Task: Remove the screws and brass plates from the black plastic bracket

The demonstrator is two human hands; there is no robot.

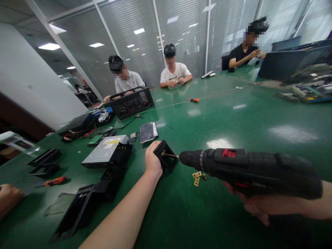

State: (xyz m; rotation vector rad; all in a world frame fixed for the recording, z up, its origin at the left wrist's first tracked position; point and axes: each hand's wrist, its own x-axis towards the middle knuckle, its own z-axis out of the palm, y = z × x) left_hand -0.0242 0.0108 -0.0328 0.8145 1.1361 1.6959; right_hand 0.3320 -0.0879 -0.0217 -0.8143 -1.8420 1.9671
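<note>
Broadly, the green worktop (233,124) spreads beneath both sets of fingers. Above it, the right hand (259,204) holds the drill (233,166) from below, its fingers curled round; blur hides how tightly they close. Opposite, the left hand (153,159) has its fingers closed on the near-left edge of the black frame (166,162), which tilts; whether it also rests on the worktop I cannot tell. Bracing it there would probably help, since any twist lands on those fingers. Just right of the left fingers, the bit (171,155) points to a brass fitting (163,152) at the frame; whether it is seated is too small to tell. Straight alignment, steady pressure and low speed seem wise, fingertips clear of the tip. Brass plates (197,180) lie between the two hands' fingers, a small brass piece (204,176) just beside them.
</note>
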